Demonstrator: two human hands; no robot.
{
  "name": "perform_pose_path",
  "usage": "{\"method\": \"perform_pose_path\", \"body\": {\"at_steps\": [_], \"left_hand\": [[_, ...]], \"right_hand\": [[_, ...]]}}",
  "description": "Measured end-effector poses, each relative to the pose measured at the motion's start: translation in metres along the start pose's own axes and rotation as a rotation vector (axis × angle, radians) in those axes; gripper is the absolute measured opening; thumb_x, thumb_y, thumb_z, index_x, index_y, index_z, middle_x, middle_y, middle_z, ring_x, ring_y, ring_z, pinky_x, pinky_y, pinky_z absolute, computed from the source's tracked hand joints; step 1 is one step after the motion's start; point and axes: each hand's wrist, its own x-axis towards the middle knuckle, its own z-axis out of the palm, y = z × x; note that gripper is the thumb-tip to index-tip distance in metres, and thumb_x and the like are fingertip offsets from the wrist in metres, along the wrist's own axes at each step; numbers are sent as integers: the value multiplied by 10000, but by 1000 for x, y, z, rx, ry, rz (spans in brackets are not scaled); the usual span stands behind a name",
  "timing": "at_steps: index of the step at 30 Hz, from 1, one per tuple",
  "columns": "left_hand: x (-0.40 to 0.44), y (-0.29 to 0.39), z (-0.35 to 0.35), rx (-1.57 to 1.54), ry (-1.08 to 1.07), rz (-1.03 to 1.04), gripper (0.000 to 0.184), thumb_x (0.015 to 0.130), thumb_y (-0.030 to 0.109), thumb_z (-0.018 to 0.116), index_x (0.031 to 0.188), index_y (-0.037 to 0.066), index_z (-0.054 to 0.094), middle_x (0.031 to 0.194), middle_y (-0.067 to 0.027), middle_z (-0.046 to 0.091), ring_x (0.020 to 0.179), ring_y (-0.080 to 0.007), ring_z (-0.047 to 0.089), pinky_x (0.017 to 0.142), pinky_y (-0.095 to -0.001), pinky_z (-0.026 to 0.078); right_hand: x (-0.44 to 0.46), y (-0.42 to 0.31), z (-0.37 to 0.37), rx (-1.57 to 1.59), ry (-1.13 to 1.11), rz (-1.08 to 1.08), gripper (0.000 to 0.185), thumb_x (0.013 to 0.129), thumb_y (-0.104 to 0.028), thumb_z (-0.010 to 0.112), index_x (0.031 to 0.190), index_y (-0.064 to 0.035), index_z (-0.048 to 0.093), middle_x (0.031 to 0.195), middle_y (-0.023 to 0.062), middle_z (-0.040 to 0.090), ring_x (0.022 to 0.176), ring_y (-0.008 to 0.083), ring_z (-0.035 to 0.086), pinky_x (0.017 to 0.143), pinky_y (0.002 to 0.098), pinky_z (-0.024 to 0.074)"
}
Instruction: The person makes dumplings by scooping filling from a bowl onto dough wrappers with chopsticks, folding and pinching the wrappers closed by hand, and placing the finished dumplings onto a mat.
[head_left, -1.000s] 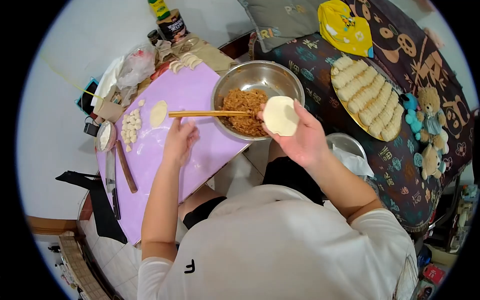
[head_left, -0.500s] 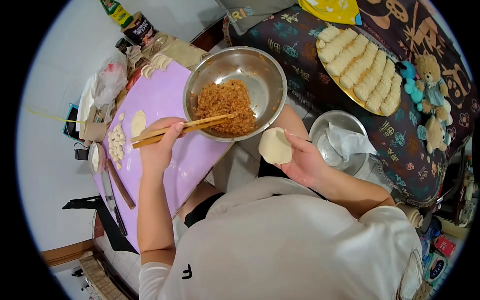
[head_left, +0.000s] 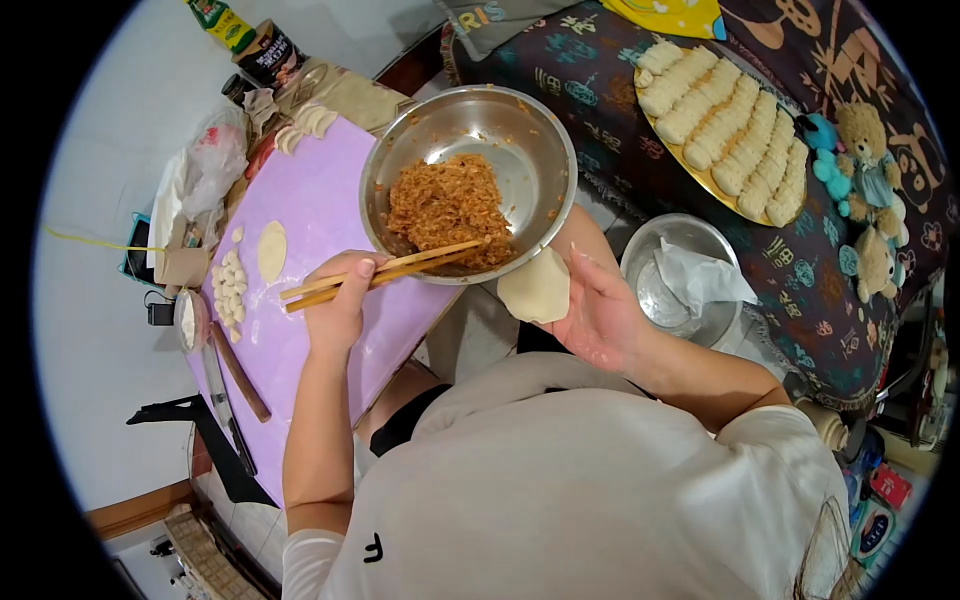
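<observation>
My left hand [head_left: 338, 300] is closed around a pair of wooden chopsticks [head_left: 385, 272]. Their tips reach over the rim of a big steel bowl [head_left: 545, 165] and touch the brown minced filling [head_left: 445, 200] in it. Palm up, my right hand [head_left: 600, 315] supports a round dough wrapper [head_left: 535, 288] on its fingers, just below the bowl's near rim. The wrapper is flat, with nothing on it. Another rolled wrapper [head_left: 271, 252] lies on the purple mat [head_left: 330, 200], beside several small dough pieces [head_left: 230, 290].
A rolling pin [head_left: 240, 372], a knife [head_left: 228, 410] and a flour bowl [head_left: 190, 320] lie at the mat's left edge. A few dumplings [head_left: 305, 125] sit at its far end. Rightward are a smaller steel bowl [head_left: 650, 290] holding a white bag and a tray [head_left: 690, 155] of dumpling rows.
My left hand and the chopsticks have shifted right, the tips still at the filling. My right hand has brought the wrapper left and slightly up, closer to the bowl's rim.
</observation>
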Motion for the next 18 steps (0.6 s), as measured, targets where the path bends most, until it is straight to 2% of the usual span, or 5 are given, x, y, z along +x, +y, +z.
{"method": "perform_pose_path", "body": {"at_steps": [2, 8, 14, 18], "left_hand": [[0, 1, 5, -4, -24, -62, 282, 909, 208, 594, 887, -65, 660, 825, -154, 668, 724, -188, 641, 690, -270, 526], [-6, -19, 6, -283, 125, -178, 268, 924, 230, 576, 903, -35, 607, 870, -162, 653, 725, -207, 629, 650, -291, 524], [-21, -17, 13, -379, 231, -152, 255, 941, 219, 547, 931, -33, 581, 860, -149, 637, 721, -213, 633, 641, -281, 544], [-24, -22, 12, -465, 282, -164, 287, 942, 220, 547, 906, -63, 574, 816, -168, 636, 707, -245, 647, 633, -307, 565]], "right_hand": [[0, 0, 1, 4, -7, 5, 459, 1006, -389, 317, 1357, -99, 380, 1337, 37, 487, 1225, 180, 471, 1038, 364, 371], [-1, -1, 5, 11, 18, 6, 449, 1009, -384, 298, 1350, -106, 387, 1332, 43, 492, 1216, 184, 482, 1032, 357, 385], [-1, -1, 7, 18, 3, -1, 435, 1011, -373, 295, 1340, -107, 395, 1313, 51, 511, 1203, 190, 498, 1016, 358, 408], [-2, -1, 6, 25, 20, -4, 441, 1010, -375, 296, 1335, -96, 402, 1310, 55, 515, 1204, 194, 498, 1025, 364, 398]]}}
